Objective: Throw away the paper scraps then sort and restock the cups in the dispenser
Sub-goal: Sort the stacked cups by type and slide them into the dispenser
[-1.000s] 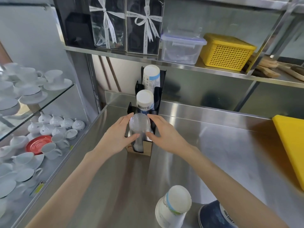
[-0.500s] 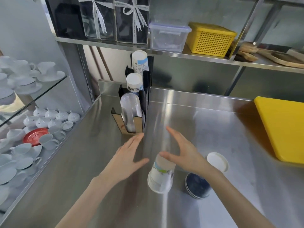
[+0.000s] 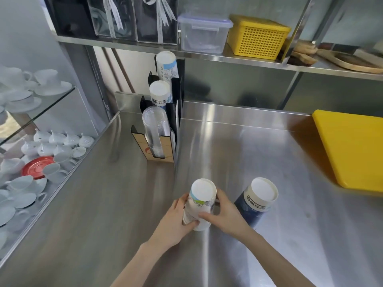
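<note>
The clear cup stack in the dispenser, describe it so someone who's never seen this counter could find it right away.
Find the steel counter, then the black dispenser at its back left corner. The clear cup stack sits upside down in the front slot, behind the wood-coloured panel. The two stacks behind it are white paper; this one is see-through plastic.

A yellow basket [image 3: 257,37] sat beside a clear lidded container [image 3: 203,33] on the steel shelf [image 3: 238,59]. White teacups [image 3: 51,170] surrounded a red saucer [image 3: 35,165] at left.

Steel counter [image 3: 238,154] (glossy), shelf [image 3: 207,56] above
</note>
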Available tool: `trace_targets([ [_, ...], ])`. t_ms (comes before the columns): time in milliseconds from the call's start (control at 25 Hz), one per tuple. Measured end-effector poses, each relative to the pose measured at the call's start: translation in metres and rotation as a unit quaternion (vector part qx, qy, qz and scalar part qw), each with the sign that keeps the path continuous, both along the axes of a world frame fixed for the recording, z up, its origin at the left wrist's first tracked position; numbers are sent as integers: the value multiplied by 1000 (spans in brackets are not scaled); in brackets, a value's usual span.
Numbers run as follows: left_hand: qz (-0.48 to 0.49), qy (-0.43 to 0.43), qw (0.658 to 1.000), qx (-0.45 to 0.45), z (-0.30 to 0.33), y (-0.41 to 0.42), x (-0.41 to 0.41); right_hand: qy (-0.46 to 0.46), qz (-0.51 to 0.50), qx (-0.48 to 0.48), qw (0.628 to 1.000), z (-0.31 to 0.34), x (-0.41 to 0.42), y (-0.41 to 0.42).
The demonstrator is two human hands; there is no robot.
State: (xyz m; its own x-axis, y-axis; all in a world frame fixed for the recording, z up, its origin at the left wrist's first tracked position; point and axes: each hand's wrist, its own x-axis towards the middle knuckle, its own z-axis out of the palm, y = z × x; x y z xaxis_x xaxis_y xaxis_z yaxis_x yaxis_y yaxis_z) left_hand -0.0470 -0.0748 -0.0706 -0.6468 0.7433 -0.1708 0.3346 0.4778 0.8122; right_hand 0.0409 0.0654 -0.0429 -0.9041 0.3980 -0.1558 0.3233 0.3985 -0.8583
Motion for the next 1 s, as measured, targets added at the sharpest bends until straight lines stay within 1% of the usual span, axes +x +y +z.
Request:
trace_targets([
  [160, 15, -31, 999, 15, -1, 4, 3, 14, -31, 16, 999, -3, -2, -5],
  [280, 16, -23, 999, 15, -2, 4, 5, 13, -42, -1, 999, 0, -3, -7],
  [480, 23, 8, 998, 52, 13, 8, 1, 30, -42, -10, 999, 17, -9, -3],
  [840, 17, 86, 988, 129, 84, 18, -50, 150, -10, 4, 989, 98, -38, 10],
  [1000, 39, 87, 984, 148, 114, 23, -73, 186, 10, 28, 982, 129, -58, 19],
])
